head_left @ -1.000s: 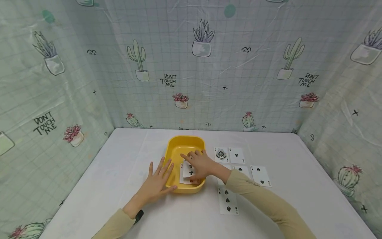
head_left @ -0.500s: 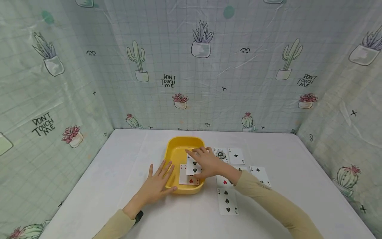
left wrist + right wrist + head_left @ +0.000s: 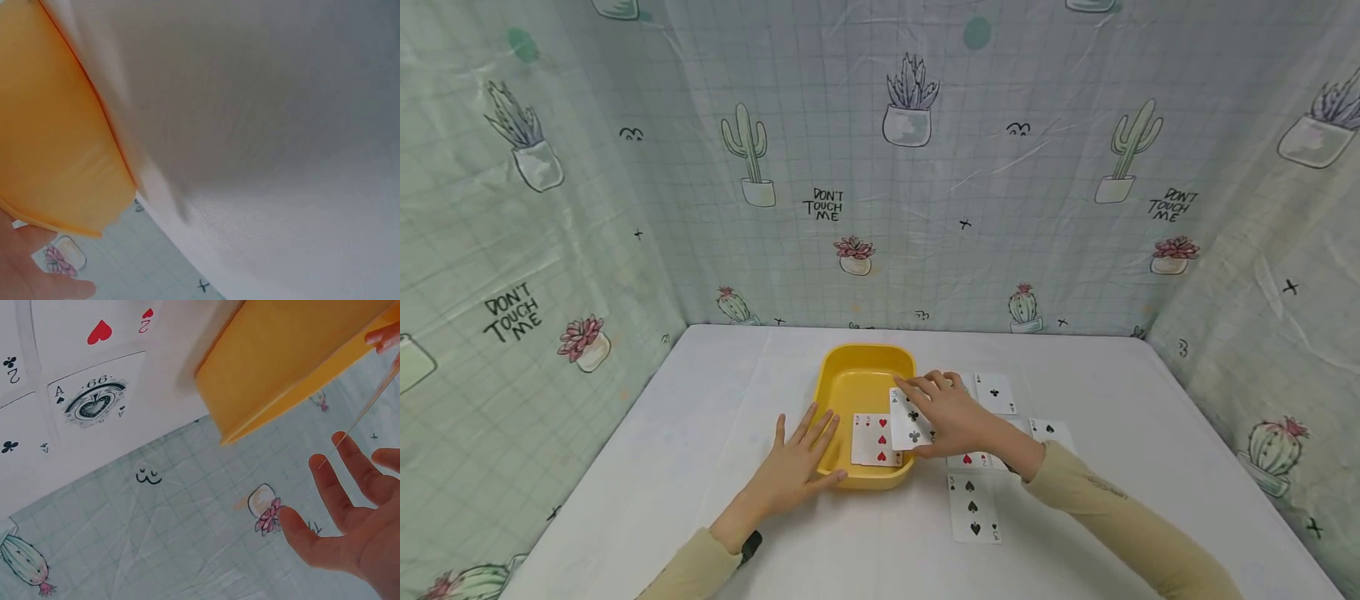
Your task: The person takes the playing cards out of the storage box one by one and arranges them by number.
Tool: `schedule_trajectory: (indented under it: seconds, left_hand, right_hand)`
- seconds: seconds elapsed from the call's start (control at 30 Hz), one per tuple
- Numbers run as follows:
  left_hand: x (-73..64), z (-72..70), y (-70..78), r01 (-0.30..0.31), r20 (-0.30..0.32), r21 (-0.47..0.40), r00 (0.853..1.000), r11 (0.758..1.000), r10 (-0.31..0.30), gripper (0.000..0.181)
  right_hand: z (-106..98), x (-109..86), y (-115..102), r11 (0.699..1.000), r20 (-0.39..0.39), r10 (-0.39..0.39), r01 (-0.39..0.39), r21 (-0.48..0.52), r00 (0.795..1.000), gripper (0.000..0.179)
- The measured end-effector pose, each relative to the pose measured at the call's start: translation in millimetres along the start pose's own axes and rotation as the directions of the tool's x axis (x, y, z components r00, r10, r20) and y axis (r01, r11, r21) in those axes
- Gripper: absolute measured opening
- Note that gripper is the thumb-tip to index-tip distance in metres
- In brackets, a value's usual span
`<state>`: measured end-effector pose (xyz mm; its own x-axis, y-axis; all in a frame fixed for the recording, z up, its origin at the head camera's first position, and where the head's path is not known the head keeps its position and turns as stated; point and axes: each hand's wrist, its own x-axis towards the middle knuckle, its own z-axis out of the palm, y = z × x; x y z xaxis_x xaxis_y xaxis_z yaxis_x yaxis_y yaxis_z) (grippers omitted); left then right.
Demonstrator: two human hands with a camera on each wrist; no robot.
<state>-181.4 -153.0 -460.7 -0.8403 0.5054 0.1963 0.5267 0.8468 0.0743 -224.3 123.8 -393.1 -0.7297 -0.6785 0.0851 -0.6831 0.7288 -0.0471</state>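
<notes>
My right hand pinches a playing card with club pips, which overlaps the right rim of the yellow tray in the head view. From the right wrist, that card shows almost edge-on between the fingers. Inside the tray lies a three of hearts, partly over another card with a red 3. The fingers of my left hand are spread and rest along the tray's left rim. In the left wrist view, only part of that hand appears, beside the tray's outer wall.
Right of the tray, face-up cards lie in rows: ace of spades, ace of clubs, two of hearts, two of clubs and two of spades. Nearer is a three of spades. Printed cloth hangs behind the table.
My right hand has lifted the club card off the cards in the tray and carried it right to the tray's rim, uncovering the three of hearts. My left hand has stayed in place.
</notes>
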Motion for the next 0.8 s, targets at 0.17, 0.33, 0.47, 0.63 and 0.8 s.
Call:
schedule_trajectory:
  seconds: [0.17,0.33,0.47,0.63,0.8]
  left_hand:
    - [-1.0,0.5,0.5,-0.011,-0.008,0.005,1.0,1.0,0.011,0.079]
    - [-2.0,0.3,1.2,-0.011,-0.004,-0.001,1.0,1.0,0.011,0.078]
    - [-2.3,0.2,1.3,-0.011,-0.006,-0.002,1.0,1.0,0.011,0.078]
    - [-1.6,-0.6,1.2,-0.009,-0.001,-0.007,1.0,1.0,0.009,0.079]
    - [-0.9,-1.7,1.3,-0.008,-0.004,-0.002,1.0,1.0,0.008,0.079]
  right_hand:
    - [1.3,-17.3,3.9,0.999,-0.046,-0.022,0.02,-0.024,0.999,0.099]
    - [2.8,-33.8,7.3,1.0,-0.048,0.009,-0.009,-0.003,0.999,0.097]
    - [4.7,-46.8,11.5,0.999,-0.051,0.034,-0.034,0.002,0.998,0.098]
    - [8.4,-63.4,17.6,0.999,-0.05,0.049,-0.05,-0.021,0.998,0.099]
    - [13.4,-81.5,22.1,0.997,-0.042,0.076,-0.077,-0.013,0.996,0.101]
